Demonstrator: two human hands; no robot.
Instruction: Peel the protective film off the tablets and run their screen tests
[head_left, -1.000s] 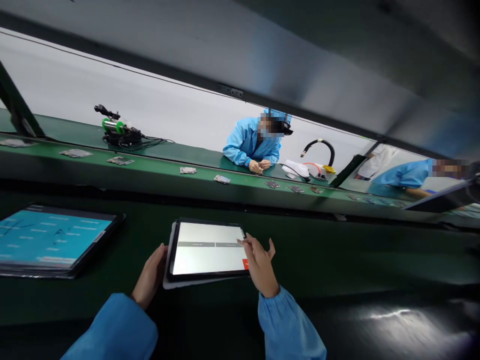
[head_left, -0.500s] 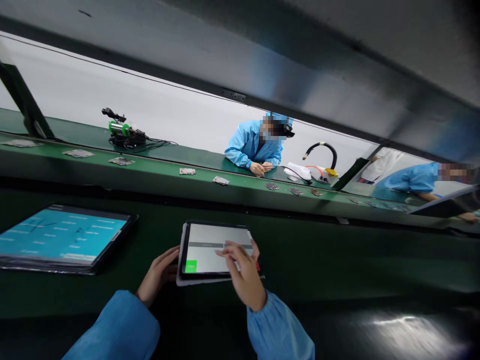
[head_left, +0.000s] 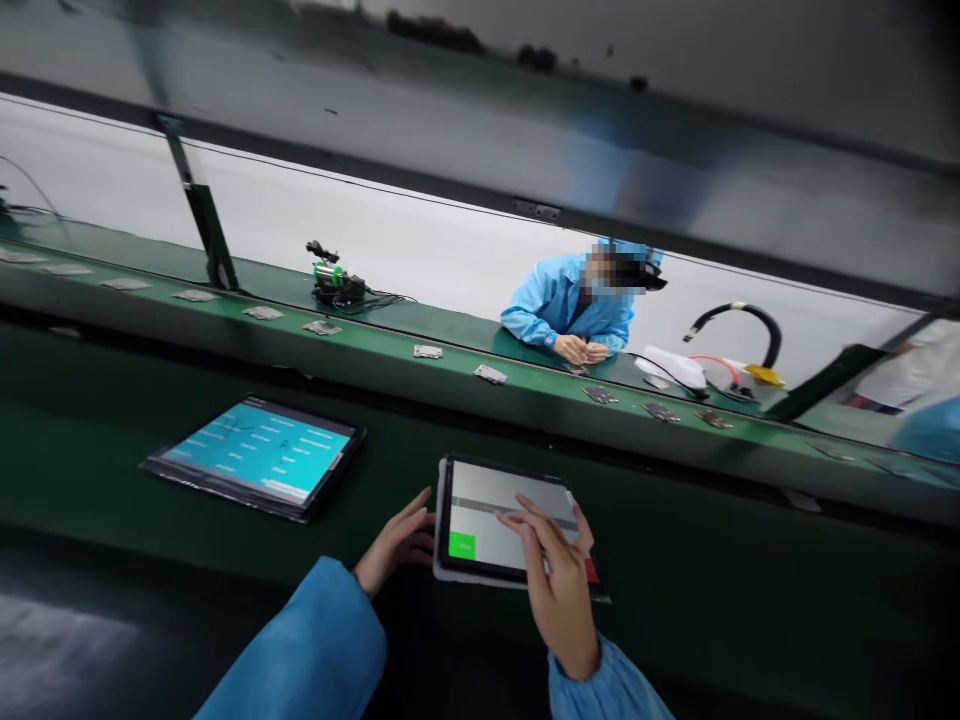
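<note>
Far to your left, a second tablet [head_left: 259,455] with a blue screen is lying flat on the green bench [head_left: 675,560], well apart from your hands. Your left hand [head_left: 396,545] is resting against the left edge of the small tablet [head_left: 495,520], fingers loosely curled round its border rather than clamped, steadying it. That tablet is lying on the bench straight in front of you, showing a pale screen with a green square [head_left: 462,545] at its lower left corner. Your right hand [head_left: 556,585] is hovering over the right half of the screen, open and holding nothing, fingers spread and the forefinger reaching toward the grey bar across the middle; whether the tip is touching the glass cannot be told.

Keep pressing lightly with your left hand so the tablet is not sliding, and tap with one fingertip only, lifting the others clear so they are not brushing the red mark under your palm. Beyond, small boards [head_left: 491,374] are lying along the conveyor [head_left: 375,350], and a person in blue [head_left: 570,305] is working opposite.
</note>
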